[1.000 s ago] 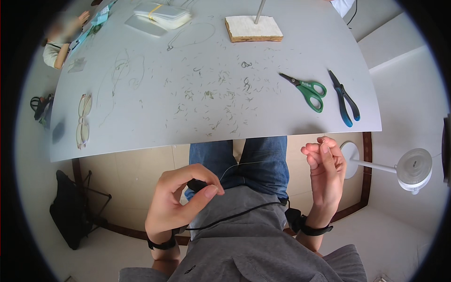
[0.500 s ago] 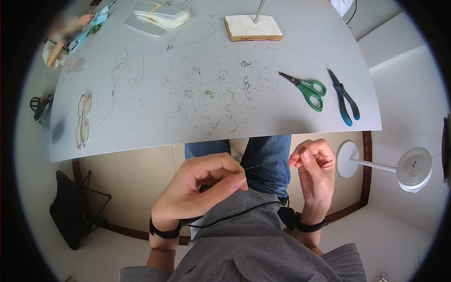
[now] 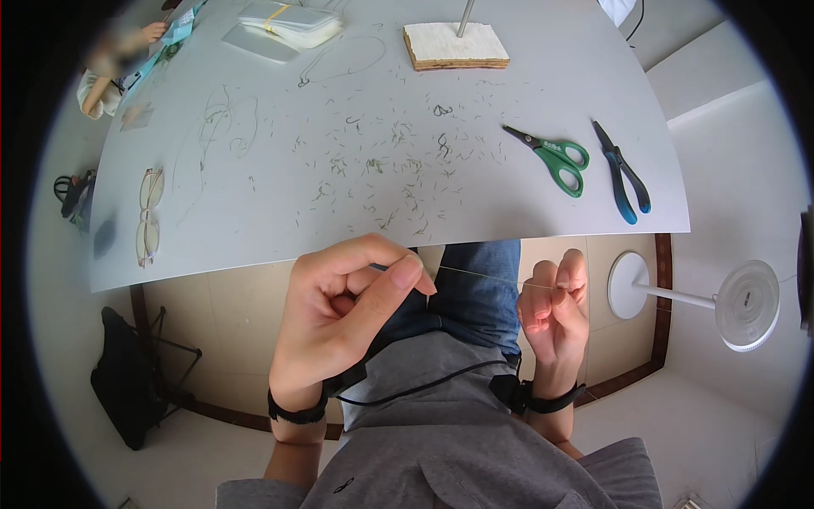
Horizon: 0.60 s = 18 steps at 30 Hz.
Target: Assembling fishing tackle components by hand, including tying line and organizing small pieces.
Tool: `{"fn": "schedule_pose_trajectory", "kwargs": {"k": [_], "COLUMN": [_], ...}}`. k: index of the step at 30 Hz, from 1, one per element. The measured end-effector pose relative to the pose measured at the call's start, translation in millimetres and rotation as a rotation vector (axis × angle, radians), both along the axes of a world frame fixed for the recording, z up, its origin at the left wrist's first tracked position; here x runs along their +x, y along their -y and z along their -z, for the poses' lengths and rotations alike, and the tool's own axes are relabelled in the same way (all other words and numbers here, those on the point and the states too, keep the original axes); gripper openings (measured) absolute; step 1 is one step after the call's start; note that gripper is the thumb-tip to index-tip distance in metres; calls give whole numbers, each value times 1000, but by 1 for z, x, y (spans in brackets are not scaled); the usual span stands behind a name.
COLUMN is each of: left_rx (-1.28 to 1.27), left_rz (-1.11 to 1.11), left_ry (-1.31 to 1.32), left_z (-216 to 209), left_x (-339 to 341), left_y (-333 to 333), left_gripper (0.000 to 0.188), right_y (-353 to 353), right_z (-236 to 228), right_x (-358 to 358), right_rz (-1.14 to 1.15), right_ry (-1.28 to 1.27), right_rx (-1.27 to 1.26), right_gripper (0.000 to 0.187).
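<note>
Above my lap, a thin pale thread (image 3: 479, 274) runs nearly straight from hand to hand, just off the table's near edge. My left hand (image 3: 339, 310) pinches one end between thumb and index finger, its other fingers curled. Toward the right, my right hand (image 3: 555, 310) holds the thread between thumb and fingertips. Short greenish thread clippings (image 3: 411, 165) lie scattered over the table (image 3: 280, 204), with a few small dark curls among them. Green-handled scissors (image 3: 555, 159) and blue-and-black pliers (image 3: 621, 174) lie at the table's right side.
Eyeglasses (image 3: 149, 216) rest at the table's left, near loose thread tangles (image 3: 216, 119). Farther back are banded clear plastic sleeves (image 3: 288, 23) and a white-topped block (image 3: 454, 47) with a metal rod. Another person's hand (image 3: 155, 32) shows far left. A white round-headed stand (image 3: 678, 297) is at right.
My left hand has risen slightly and moved a little left. My right hand has turned and shifted slightly left. The thread now slopes down to the right.
</note>
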<state>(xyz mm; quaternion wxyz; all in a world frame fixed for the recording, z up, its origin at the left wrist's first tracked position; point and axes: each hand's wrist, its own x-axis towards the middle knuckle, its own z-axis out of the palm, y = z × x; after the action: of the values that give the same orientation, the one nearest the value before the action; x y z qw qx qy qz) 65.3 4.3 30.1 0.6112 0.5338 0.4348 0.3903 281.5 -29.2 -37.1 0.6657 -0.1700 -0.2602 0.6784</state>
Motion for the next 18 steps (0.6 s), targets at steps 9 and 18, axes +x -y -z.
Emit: {"fn": "schedule_pose_trajectory", "kwargs": {"k": [9, 18], "left_rx": [66, 120], "left_rz": [-41, -40], "left_ry": [82, 142], "left_z": [6, 1], "left_x": [0, 0], "left_y": [-3, -12], "left_gripper": [14, 14], "right_y": [-1, -3], "right_z": [-2, -5], "right_x": [2, 3], "right_rz": [-106, -74], "right_ry": [82, 226], "right_rx": [-63, -65], "right_gripper": [7, 14]}}
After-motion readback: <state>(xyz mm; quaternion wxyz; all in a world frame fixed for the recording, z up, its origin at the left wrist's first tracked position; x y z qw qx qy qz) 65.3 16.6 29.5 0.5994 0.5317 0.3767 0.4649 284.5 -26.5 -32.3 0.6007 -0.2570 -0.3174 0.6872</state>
